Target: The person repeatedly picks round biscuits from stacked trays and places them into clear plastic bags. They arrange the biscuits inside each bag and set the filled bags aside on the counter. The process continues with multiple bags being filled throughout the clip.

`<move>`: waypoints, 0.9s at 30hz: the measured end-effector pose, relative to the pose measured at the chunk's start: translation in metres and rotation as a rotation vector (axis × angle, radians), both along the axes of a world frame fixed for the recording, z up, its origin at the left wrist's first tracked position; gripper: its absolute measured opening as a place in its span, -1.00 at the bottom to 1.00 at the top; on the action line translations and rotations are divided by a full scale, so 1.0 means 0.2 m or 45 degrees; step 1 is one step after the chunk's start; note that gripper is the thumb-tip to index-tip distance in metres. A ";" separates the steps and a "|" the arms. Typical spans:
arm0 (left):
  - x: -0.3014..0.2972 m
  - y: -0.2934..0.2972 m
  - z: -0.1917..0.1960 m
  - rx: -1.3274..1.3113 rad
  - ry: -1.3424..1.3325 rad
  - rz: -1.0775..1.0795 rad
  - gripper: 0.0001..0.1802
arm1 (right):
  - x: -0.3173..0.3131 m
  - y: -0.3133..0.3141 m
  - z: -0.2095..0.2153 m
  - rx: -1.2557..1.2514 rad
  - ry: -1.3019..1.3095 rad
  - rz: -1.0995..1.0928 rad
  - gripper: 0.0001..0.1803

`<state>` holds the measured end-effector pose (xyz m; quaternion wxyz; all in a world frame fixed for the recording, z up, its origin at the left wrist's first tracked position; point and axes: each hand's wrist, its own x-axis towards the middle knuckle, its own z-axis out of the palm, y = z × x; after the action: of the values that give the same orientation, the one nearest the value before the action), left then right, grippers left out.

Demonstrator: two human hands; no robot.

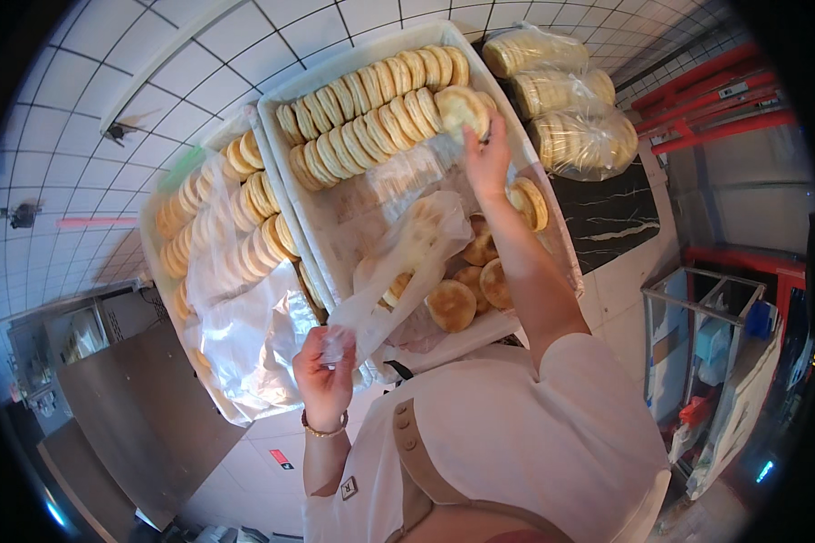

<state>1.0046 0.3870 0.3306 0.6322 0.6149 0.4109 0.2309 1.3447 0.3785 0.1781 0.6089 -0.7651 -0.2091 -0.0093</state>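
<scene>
My left hand (325, 376) is closed on the gathered end of a clear plastic bag (385, 262), which stretches up and right over the white tray (335, 271). Through the film a few round flatbreads show faintly. At the tray's far right, my right hand (487, 158) grips a pale round flatbread (462, 112) at the end of a row, its flat face showing. Two long rows of flatbreads (362, 136) stand on edge along the far side. Nearer me, several browned flatbreads (451, 305) lie flat, partly under my right forearm.
A second white tray (154, 244) on the left holds more flatbread rows under plastic sheeting (249, 335). Bagged flatbreads (581, 140) are stacked on a black marbled surface (607, 217) at the right. Beyond stand a tiled wall (235, 45) and a metal rack (702, 335).
</scene>
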 end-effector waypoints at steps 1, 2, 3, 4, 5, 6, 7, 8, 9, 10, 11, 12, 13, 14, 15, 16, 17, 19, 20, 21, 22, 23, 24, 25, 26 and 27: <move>0.01 0.00 0.00 0.069 -0.062 0.003 -0.91 | 0.07 0.02 -0.02 -0.113 -0.090 -0.005 -0.44; 0.02 0.00 0.01 0.093 -0.032 0.002 -0.90 | 0.14 0.03 -0.06 -0.201 -0.204 -0.011 -0.44; 0.03 0.00 0.01 0.126 -0.047 0.003 -0.90 | 0.18 0.04 -0.09 -0.294 -0.304 0.004 -0.44; 0.04 -0.01 0.01 0.152 -0.039 0.020 -0.90 | 0.22 0.04 -0.13 -0.398 -0.283 0.057 -0.44; 0.04 -0.01 0.02 0.132 -0.008 0.011 -0.88 | 0.24 0.04 -0.16 -0.502 -0.250 0.127 -0.44; 0.05 -0.01 0.02 0.146 -0.047 -0.003 -0.88 | 0.25 0.04 -0.19 -0.627 -0.175 0.214 -0.43; 0.06 -0.01 0.02 0.157 -0.058 0.005 -0.88 | 0.25 0.04 -0.21 -0.527 -0.112 0.184 -0.40; 0.06 -0.01 0.02 0.168 -0.068 0.014 -0.87 | 0.24 0.04 -0.22 -0.482 -0.179 0.207 -0.38; 0.07 0.00 0.02 0.129 -0.061 0.048 -0.88 | 0.23 0.04 -0.23 -0.443 -0.217 0.220 -0.36; 0.07 0.00 0.02 0.125 -0.072 0.041 -0.88 | 0.22 0.04 -0.23 -0.415 -0.220 0.197 -0.34; 0.08 0.01 0.02 0.122 -0.087 0.034 -0.89 | 0.21 0.04 -0.23 -0.479 -0.351 0.231 -0.32; 0.08 0.02 0.02 0.121 -0.096 0.047 -0.89 | 0.21 0.05 -0.23 -0.555 -0.443 0.237 -0.30; 0.08 0.02 0.02 0.165 -0.060 0.060 -0.89 | 0.21 0.07 -0.22 -0.611 -0.584 0.263 -0.28; 0.09 0.02 0.01 0.165 -0.069 0.039 -0.89 | 0.22 0.08 -0.22 -0.643 -0.468 0.270 -0.27; 0.09 0.03 0.01 0.166 -0.070 0.040 -0.89 | 0.23 0.09 -0.23 -0.657 -0.396 0.298 -0.26; 0.10 0.03 0.01 0.182 -0.083 0.037 -0.89 | 0.24 0.09 -0.23 -0.631 -0.339 0.334 -0.25; 0.10 0.03 0.01 0.160 -0.081 0.037 -0.89 | 0.24 0.08 -0.24 -0.647 -0.348 0.315 -0.28; 0.11 0.04 0.00 0.139 -0.110 0.036 -0.89 | 0.22 0.05 -0.26 -0.489 -0.308 0.263 -0.30; 0.11 0.05 0.00 0.131 -0.101 0.031 -0.88 | 0.19 0.02 -0.26 -0.456 -0.204 0.231 -0.31; 0.10 0.06 0.00 0.119 -0.088 0.029 -0.88 | 0.16 -0.03 -0.27 -0.366 0.070 0.233 -0.39; 0.10 0.07 0.00 0.104 -0.068 0.049 -0.88 | 0.11 -0.06 -0.27 -0.096 0.170 0.237 -0.42; 0.10 0.08 -0.01 0.139 -0.061 0.029 -0.87 | 0.06 -0.10 -0.27 0.180 0.262 0.208 -0.45; 0.10 0.09 -0.01 0.133 -0.069 0.009 -0.87 | 0.02 -0.13 -0.27 0.411 0.447 0.157 -0.48; 0.10 0.09 -0.01 0.137 -0.085 0.000 -0.87 | -0.01 -0.16 -0.27 0.580 0.602 0.155 -0.50; 0.09 0.10 -0.02 0.140 -0.102 -0.003 -0.87 | -0.04 -0.18 -0.26 0.704 0.851 0.137 -0.52; 0.09 0.10 -0.02 0.115 -0.127 -0.009 -0.87 | -0.05 -0.20 -0.26 0.855 1.076 0.143 -0.54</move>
<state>1.0233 0.4069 0.3260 0.6243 0.6321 0.3660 0.2772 1.3346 0.3395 0.1258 0.8505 -0.4532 0.0281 0.2653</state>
